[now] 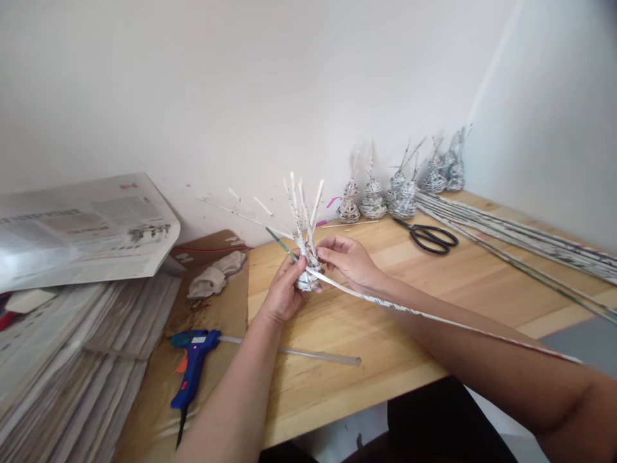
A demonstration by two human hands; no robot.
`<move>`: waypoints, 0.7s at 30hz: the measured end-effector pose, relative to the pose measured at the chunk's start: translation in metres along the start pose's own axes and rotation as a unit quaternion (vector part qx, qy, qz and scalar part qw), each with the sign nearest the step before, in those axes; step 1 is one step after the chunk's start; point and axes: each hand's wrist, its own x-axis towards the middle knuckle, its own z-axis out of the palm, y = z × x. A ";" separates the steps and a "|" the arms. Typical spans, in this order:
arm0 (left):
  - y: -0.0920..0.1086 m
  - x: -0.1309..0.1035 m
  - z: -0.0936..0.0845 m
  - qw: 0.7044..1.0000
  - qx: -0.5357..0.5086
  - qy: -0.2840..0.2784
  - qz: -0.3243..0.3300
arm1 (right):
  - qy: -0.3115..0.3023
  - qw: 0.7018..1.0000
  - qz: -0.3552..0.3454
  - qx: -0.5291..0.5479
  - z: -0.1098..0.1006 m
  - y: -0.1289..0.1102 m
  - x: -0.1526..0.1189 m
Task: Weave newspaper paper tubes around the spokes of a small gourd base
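A small woven piece of rolled newspaper [307,280] is held above the wooden table, its paper spokes fanning upward and to the left. My left hand [285,289] grips its lower left side, thumb on the front. At its right side my right hand [348,260] has thumb and fingers pinched together by the base of the spokes; what exactly they pinch is too small to make out. One long paper strand [400,306] runs from the front of the piece down to the right, across my right forearm.
A blue glue gun [193,366] with a clear glue stick lies left on cardboard, by a cloth [216,275] and stacked newspapers [87,360]. Black scissors [432,238], several woven figures [373,198] and long paper rolls [520,231] sit at the back right.
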 end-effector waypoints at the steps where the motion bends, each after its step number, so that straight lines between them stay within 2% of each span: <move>1: 0.000 0.000 0.000 1.000 -0.005 -0.008 -0.005 | -0.004 1.000 0.013 0.009 0.000 0.000 0.000; 3: 0.000 -0.001 0.000 0.999 -0.021 -0.022 -0.011 | -0.056 0.996 0.054 0.038 -0.001 0.001 0.000; 6: 0.000 -0.001 0.000 0.998 -0.045 -0.037 -0.026 | -0.176 0.973 0.115 0.095 -0.002 0.002 -0.001; 8: 0.000 -0.001 0.001 0.997 -0.052 -0.048 -0.037 | -0.201 0.963 0.130 0.123 -0.004 0.003 -0.001; 13: 0.000 -0.002 0.001 0.995 -0.049 -0.083 -0.040 | -0.133 0.977 0.111 0.122 -0.005 0.003 0.000; 18: -0.002 -0.003 0.002 0.996 -0.050 -0.067 -0.018 | -0.019 0.999 0.019 0.024 0.002 -0.003 -0.002; 21: -0.002 -0.003 0.002 0.997 -0.052 -0.053 -0.013 | 0.001 0.999 0.021 0.032 0.003 0.000 -0.001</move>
